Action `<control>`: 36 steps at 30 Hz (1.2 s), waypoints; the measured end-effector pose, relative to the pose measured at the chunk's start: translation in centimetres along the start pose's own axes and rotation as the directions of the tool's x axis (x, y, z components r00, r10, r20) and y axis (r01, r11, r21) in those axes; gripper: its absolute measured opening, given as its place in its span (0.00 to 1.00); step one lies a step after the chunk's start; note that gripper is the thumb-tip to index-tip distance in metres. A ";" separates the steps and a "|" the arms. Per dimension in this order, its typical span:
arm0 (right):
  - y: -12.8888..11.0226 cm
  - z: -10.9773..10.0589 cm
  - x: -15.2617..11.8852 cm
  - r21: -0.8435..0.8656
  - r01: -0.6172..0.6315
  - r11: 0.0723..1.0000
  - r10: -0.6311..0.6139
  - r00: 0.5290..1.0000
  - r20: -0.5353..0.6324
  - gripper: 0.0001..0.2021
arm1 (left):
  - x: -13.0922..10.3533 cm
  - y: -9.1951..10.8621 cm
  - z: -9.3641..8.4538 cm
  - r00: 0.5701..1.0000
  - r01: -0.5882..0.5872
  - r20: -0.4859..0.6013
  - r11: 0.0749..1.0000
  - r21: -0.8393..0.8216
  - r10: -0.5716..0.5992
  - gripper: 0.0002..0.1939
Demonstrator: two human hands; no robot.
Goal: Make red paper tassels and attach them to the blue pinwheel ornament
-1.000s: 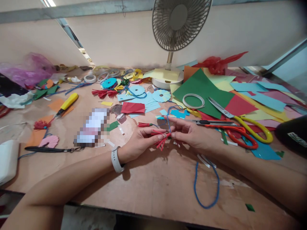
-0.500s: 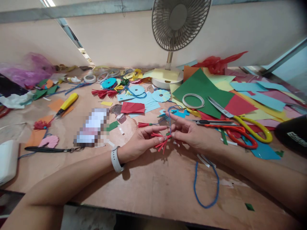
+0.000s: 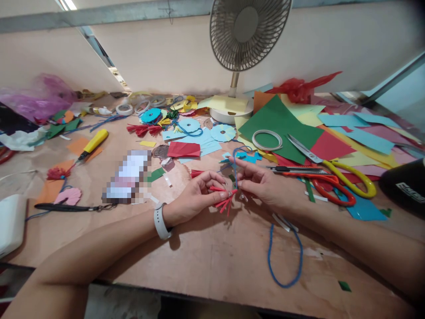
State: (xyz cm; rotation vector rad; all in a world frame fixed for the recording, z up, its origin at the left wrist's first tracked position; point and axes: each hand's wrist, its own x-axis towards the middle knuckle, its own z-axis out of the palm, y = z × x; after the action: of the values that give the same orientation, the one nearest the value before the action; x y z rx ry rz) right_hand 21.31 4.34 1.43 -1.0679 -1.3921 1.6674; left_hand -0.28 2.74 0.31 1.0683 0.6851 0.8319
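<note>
Between thumb and fingers, my left hand [image 3: 205, 191] pinches a red paper tassel [image 3: 226, 204] whose cut strips fan downward. My right hand [image 3: 254, 179] is closed at the tassel's right end, its thumb and fingers on a blue string [image 3: 235, 166]. That string rises past the right index finger and curls onto the table behind. A loop of blue string [image 3: 286, 283] hangs out from under my right forearm and lies on the table. Just behind my left hand, another red fringed paper piece [image 3: 197, 173] is partly hidden.
Right of my hands lie yellow-handled scissors [image 3: 357, 179], orange-handled scissors [image 3: 335, 190] and a box cutter [image 3: 295, 170]. A phone [image 3: 128, 175] and a yellow-handled knife [image 3: 93, 144] lie left. Behind stand a fan [image 3: 247, 26], coloured paper [image 3: 282, 126] and a tape roll [image 3: 267, 139].
My left fingers have drawn up and curled more, and the tassel has shifted slightly down and right. My right hand stays nearly in place at the string.
</note>
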 end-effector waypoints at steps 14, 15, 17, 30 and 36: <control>0.5 -0.6 -0.2 0.125 -0.084 0.989 0.068 0.990 0.128 0.41 | 0.0 0.2 0.0 0.999 0.015 -0.027 0.996 -0.086 -0.017 0.19; 0.5 -0.6 -0.2 0.118 -0.090 0.989 0.074 0.987 0.140 0.42 | 0.1 0.1 0.0 0.999 0.013 -0.030 0.996 -0.091 -0.016 0.19; 0.5 -0.6 -0.2 0.110 -0.089 0.990 0.071 0.984 0.161 0.43 | 0.1 0.0 0.0 0.999 0.012 -0.045 0.995 -0.100 -0.016 0.18; 0.3 -0.4 -0.4 0.118 -0.059 0.991 0.038 0.984 0.173 0.43 | 0.2 -0.1 -0.1 0.997 0.020 -0.075 0.992 -0.125 -0.030 0.17; 0.3 -0.3 -0.4 0.140 -0.038 0.989 0.013 0.984 0.179 0.42 | 0.2 -0.3 -0.3 0.998 0.008 -0.066 0.992 -0.129 -0.017 0.15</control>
State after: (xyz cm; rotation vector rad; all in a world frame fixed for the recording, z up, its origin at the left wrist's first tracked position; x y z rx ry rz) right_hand 21.75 4.06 1.17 -0.8769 -1.3498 1.8890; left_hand -0.31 2.97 -0.04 0.9221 0.6844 0.8922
